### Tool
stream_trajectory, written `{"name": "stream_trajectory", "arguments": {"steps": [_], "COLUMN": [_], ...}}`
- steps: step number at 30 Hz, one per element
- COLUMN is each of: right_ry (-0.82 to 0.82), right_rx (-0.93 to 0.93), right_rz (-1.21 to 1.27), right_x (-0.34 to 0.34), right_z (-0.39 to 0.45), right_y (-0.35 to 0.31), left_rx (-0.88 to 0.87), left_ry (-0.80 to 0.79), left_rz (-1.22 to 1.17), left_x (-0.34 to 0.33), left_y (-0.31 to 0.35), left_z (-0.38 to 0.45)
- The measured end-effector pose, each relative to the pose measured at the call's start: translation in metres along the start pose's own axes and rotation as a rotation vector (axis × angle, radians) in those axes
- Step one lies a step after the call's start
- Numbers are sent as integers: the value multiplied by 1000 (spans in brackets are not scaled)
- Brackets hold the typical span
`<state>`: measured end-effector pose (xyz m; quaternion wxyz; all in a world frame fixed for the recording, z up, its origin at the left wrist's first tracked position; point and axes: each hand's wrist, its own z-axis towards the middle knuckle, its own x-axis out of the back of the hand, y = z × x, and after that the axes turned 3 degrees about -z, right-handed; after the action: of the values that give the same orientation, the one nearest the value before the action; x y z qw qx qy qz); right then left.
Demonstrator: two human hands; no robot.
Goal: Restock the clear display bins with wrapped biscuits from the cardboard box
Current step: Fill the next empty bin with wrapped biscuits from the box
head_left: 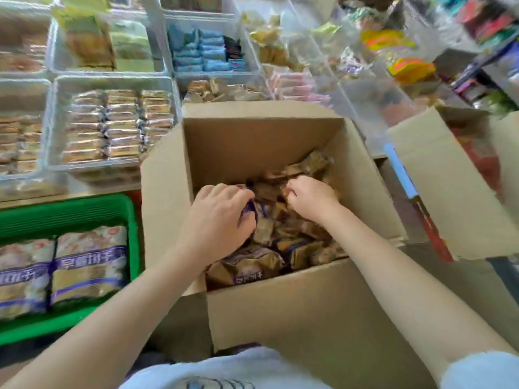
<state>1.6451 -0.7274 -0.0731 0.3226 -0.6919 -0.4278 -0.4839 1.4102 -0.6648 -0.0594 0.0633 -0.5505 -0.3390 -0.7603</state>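
Observation:
An open cardboard box (261, 136) stands in front of me, its bottom covered with small gold-and-purple wrapped biscuits (297, 248). Both my hands are down inside it. My left hand (219, 217) curls its fingers round a purple-edged biscuit packet at the left of the pile. My right hand (310, 199) grips several packets near the pile's middle, fingers bent into them. Clear display bins (112, 82) sit beyond and left of the box; the nearest one holds neat rows of wrapped biscuits (120, 127).
A green plastic basket (84, 209) at the left holds two large purple-banded bags. A second open cardboard box (449, 186) stands at the right. More clear bins with blue, yellow and pink snacks fill the shelves behind.

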Motion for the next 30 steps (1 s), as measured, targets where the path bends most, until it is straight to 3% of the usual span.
{"name": "stream_trajectory", "arguments": {"steps": [8, 19, 23, 27, 30], "right_ry": [-367, -330, -316, -348, -410], "right_rx": [-83, -42, -17, 60, 200], "right_rz": [-92, -85, 313, 1032, 1469], "right_x": [-48, -57, -44, -6, 25], "right_z": [54, 81, 69, 56, 39], "right_y": [35, 38, 27, 9, -12], "left_rx": [247, 330, 318, 293, 387], "left_ry": [55, 65, 91, 162, 260], "left_rz": [53, 6, -39, -142, -382], "left_x": [2, -3, -5, -5, 4], "left_y": [6, 12, 16, 12, 10], "left_z": [2, 5, 4, -3, -4]}}
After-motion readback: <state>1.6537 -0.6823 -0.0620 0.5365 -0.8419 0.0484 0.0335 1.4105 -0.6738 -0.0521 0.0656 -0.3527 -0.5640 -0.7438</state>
